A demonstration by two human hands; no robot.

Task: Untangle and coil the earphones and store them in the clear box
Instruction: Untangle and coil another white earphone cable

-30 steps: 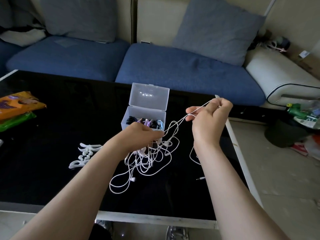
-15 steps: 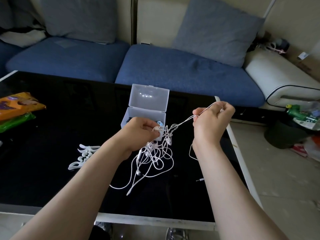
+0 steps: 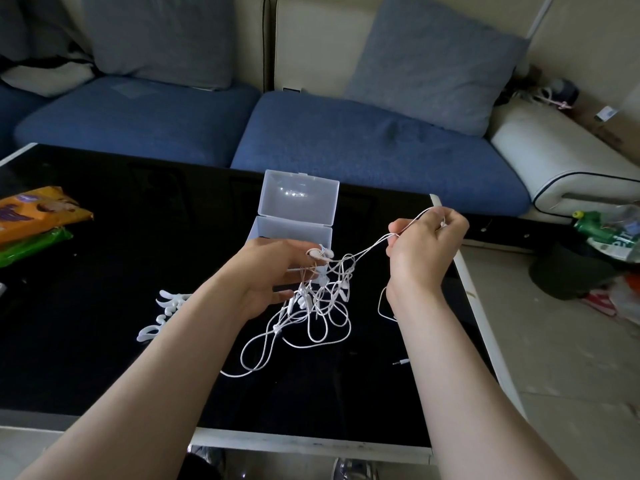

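1. The white earphones (image 3: 306, 299) are a tangle of cords and buds, held up between the two hands. Their lower loops sag below the left hand, and the lowest appear to reach the black table (image 3: 121, 237), though contact is hard to judge.
2. The left hand (image 3: 273, 271) has its fingers curled, pinching a bud and some cords at the top of the tangle.
3. The right hand (image 3: 424, 252) is closed on a single strand, pinched at its fingertips. That strand runs taut, down and across to the knot by the left hand.
4. Another cord loops beside the right wrist, and a small jack plug (image 3: 400, 362) lies on the table below that forearm.
5. The clear box (image 3: 294, 228) stands just beyond the left hand's knuckles with its lid (image 3: 298, 197) tipped up – what is inside cannot be made out.
6. White clips (image 3: 162, 311) lie on the table left of the left forearm.
7. Further left are an orange packet (image 3: 38, 211) and a green packet (image 3: 33, 244).
8. Beyond both hands – a blue sofa (image 3: 346, 150).
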